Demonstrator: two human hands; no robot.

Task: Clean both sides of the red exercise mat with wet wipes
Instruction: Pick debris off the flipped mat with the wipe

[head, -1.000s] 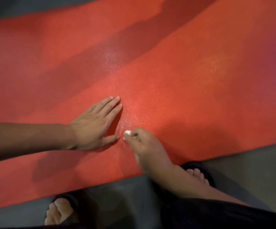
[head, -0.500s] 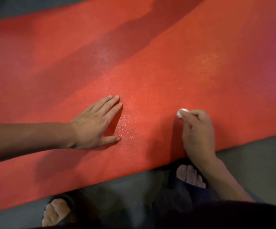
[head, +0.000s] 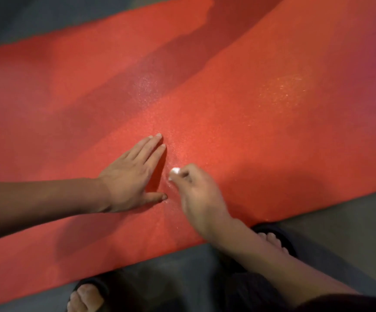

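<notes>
The red exercise mat lies flat on the floor and fills most of the head view. My left hand rests flat on it with straight fingers, palm down. Just to its right, my right hand grips a small white wet wipe and presses it on the mat. Only a bit of the wipe shows beyond the curled fingers. The mat glistens with moisture around the hands.
Grey floor borders the mat's near edge and shows again at the top left. My two feet in dark slippers, the left one and the right one, stand at the near edge. Dark shadows cross the mat's middle.
My right hand with the wipe swept right along the mat, then came back left beside my left hand. The left hand stayed pressed in place.
</notes>
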